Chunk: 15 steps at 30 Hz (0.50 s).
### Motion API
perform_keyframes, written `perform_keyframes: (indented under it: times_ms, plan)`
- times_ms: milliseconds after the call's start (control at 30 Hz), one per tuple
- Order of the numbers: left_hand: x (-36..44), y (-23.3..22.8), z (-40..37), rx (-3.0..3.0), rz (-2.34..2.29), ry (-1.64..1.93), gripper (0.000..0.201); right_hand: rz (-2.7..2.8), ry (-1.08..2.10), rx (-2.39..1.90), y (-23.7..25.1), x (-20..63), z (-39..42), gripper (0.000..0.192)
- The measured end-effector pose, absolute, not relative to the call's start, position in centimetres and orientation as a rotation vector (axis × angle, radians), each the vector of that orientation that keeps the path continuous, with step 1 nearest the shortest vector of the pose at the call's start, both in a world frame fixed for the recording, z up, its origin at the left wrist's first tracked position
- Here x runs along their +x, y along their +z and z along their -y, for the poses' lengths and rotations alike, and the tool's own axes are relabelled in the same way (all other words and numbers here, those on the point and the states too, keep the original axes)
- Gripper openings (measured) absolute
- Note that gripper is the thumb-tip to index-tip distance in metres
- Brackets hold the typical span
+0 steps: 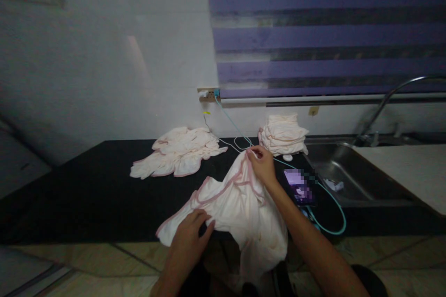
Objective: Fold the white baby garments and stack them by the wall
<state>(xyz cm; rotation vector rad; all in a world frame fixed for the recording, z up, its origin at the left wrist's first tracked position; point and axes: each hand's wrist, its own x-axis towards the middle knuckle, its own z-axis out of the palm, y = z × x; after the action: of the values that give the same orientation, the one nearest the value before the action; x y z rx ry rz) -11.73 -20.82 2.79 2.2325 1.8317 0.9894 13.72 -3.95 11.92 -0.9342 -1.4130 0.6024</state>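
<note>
A cream cloth with pink edging is partly on the counter, with its lower part hanging over the front edge. My right hand pinches its pink trim and holds that part raised in a peak. At the cloth's near left side is my left hand, its thumb apart from the bent fingers and its fingertips against the fabric. Farther back on the left lies a loose heap of similar pink-edged cloths. A neater stack of folded cloths stands at the back, beyond my right hand.
On the black counter, a lit phone lies right of my right forearm, beside a teal cable. A small white round object sits before the stack. Farther right are a metal sink and its curved faucet. A wall socket holds plugs.
</note>
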Motion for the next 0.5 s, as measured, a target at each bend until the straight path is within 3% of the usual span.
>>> perform_keyframes:
  times_ms: [133,233,333,500]
  plan:
    - [-9.5,6.5,17.7,2.222,-1.796,1.301,0.036,1.732,0.570,-0.816,12.9,8.8,4.8,0.031]
    - [-7.8,6.0,13.8,2.363,-1.725,1.129,0.047,1.654,0.471,-0.892,11.6,8.0,8.9,0.031]
    - [-7.4,2.9,11.0,2.448,-1.655,0.878,0.046,1.484,0.350,-1.094,7.6,10.1,14.9,0.025]
    - [-8.7,0.4,8.9,2.356,-1.828,0.802,0.035,1.439,0.341,-1.281,-3.2,15.5,25.6,0.027]
